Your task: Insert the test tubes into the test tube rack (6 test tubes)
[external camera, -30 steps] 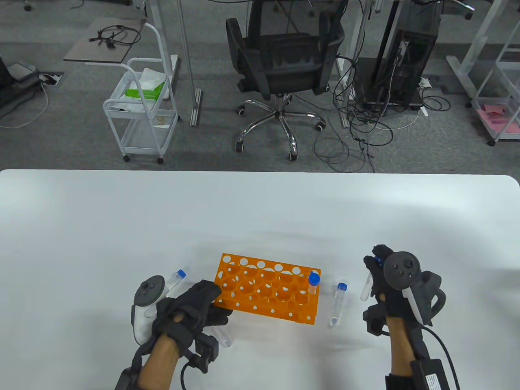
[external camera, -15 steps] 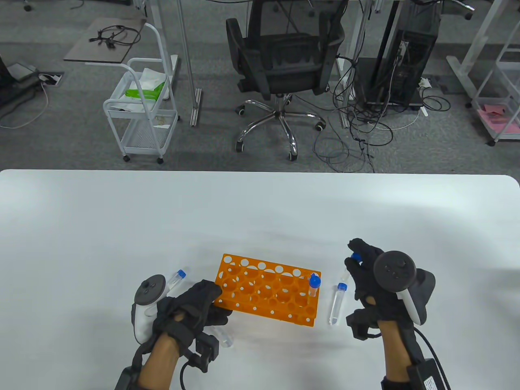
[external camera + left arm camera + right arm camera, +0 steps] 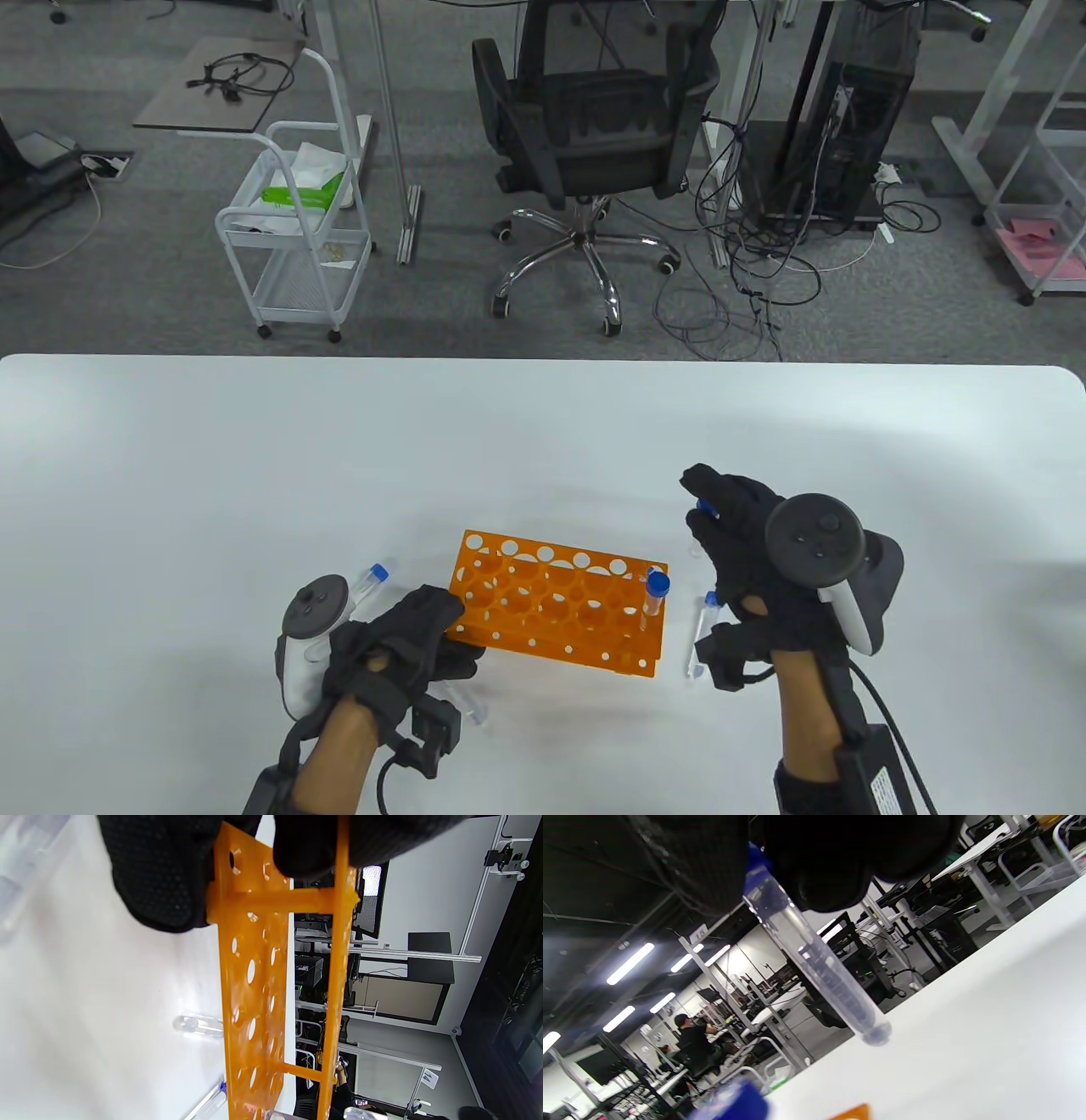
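Test tube two (image 3: 814, 961), blue-capped, is pinched in the right hand's (image 3: 768, 560) fingers, just right of the orange rack (image 3: 556, 611), where one tube (image 3: 653, 598) stands. The left hand (image 3: 403, 649) grips the rack's left end on the worktop (image 3: 254, 475). Next, I judge: tip over a free hole, lower.

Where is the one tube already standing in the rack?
In the table view, the tube stands in the orange rack's right end, near its far corner, just left of the right hand.
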A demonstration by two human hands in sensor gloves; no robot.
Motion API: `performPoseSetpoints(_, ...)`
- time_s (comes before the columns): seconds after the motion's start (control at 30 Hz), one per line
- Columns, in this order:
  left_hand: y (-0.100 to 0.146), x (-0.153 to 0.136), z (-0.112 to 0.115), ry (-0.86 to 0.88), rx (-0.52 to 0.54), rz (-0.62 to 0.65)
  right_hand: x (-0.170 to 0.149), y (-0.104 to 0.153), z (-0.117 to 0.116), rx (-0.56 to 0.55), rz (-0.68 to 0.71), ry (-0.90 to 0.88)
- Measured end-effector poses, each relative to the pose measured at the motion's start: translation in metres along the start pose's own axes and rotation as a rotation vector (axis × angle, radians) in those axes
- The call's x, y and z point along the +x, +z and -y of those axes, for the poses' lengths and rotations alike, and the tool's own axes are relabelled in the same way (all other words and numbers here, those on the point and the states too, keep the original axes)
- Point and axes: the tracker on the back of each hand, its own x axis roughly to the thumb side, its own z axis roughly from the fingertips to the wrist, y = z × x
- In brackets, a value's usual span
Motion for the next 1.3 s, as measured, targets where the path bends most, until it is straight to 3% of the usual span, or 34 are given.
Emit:
performPoseSetpoints(0.37,0.001,-0.001,-0.001,-0.016,0.008,-0.001,0.024,0.008,-0.021,0.013,0.068,-0.001)
performPoseSetpoints(1.3,0.001,-0.001,-0.002,-0.017,0.005,-0.006,0.034,0.013,-0.051,0.068,0.097,0.127)
